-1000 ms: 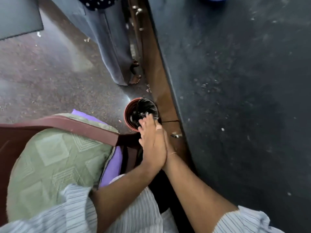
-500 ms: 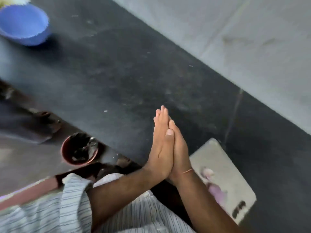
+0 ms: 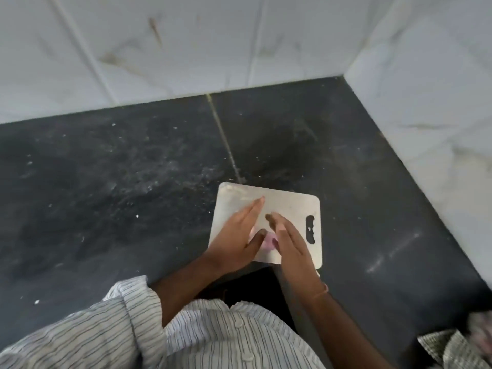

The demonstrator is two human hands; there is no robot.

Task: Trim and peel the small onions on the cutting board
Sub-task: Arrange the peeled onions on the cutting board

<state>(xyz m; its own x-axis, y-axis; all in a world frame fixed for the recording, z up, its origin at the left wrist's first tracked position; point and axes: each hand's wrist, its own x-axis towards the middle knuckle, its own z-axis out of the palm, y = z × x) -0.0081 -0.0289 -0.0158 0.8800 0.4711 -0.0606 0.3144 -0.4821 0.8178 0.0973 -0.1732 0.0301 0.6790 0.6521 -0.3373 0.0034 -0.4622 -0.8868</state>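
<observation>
A pale rectangular cutting board (image 3: 292,206) with a handle slot at its right end lies on the dark counter. A small pinkish-purple onion (image 3: 269,239) shows on the board between my two hands, mostly hidden by them. My left hand (image 3: 239,235) hovers over the board's left part with fingers straight, its thumb next to the onion. My right hand (image 3: 288,241) is over the board's near middle, fingers straight and pointing away. Neither hand holds anything. No knife is visible.
The dark stone counter (image 3: 119,182) spreads to the left, speckled with crumbs. White marble walls (image 3: 186,49) close the back and the right side (image 3: 426,102). A patterned cloth (image 3: 458,347) lies at the bottom right corner.
The view swung from the floor bin to the counter corner. My hands, pressed palm to palm before, have parted and now hover over the cutting board.
</observation>
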